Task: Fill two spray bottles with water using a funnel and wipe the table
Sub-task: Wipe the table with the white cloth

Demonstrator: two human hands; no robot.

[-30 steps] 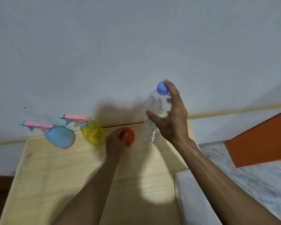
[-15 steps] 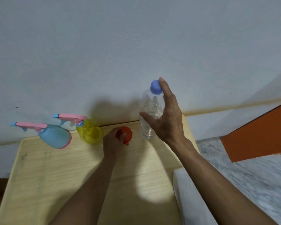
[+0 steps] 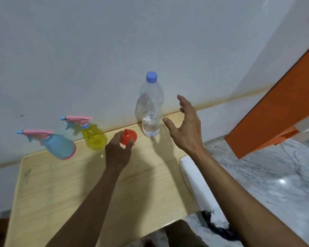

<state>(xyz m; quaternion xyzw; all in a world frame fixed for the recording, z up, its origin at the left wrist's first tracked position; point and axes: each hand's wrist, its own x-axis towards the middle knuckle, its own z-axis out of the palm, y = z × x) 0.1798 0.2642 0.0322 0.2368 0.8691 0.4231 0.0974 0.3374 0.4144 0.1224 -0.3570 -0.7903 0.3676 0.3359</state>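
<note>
Left hand (image 3: 117,154) grips orange funnel (image 3: 128,137); water bottle (image 3: 149,106) shows no readable label.

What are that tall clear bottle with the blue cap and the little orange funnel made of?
The tall clear bottle with the blue cap looks like thin, glossy transparent plastic: the wall shows through it, and water sits low inside. The small orange funnel, pinched by the left hand, looks like opaque, smooth moulded plastic with a soft sheen, though rubber can't be ruled out.

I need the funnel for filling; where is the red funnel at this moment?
In the head view the red funnel is at the back of the wooden table, held by the left hand, between the yellow spray bottle and the water bottle.
</note>
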